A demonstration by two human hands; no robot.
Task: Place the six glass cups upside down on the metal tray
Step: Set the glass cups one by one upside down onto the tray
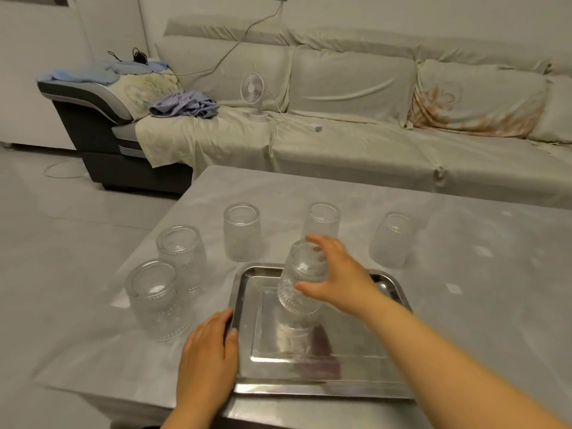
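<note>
A rectangular metal tray [312, 383] lies near the table's front edge. My right hand [337, 277] grips a ribbed glass cup [301, 283] upside down over the tray's far left part, tilted; whether it touches the tray I cannot tell. My left hand [209, 351] rests on the tray's left rim, fingers curled over it. Several more ribbed glass cups stand on the table around the tray: two at the left [158, 300] [182, 255], one behind [241, 232], one partly hidden by my right hand [322, 219], one at the right [391, 239].
The grey marbled table [479, 274] drops off at the left and front edges. Behind it stands a long sofa [356, 128] covered in a pale sheet, with a small white desk fan [255, 96], a cable and crumpled clothes on it.
</note>
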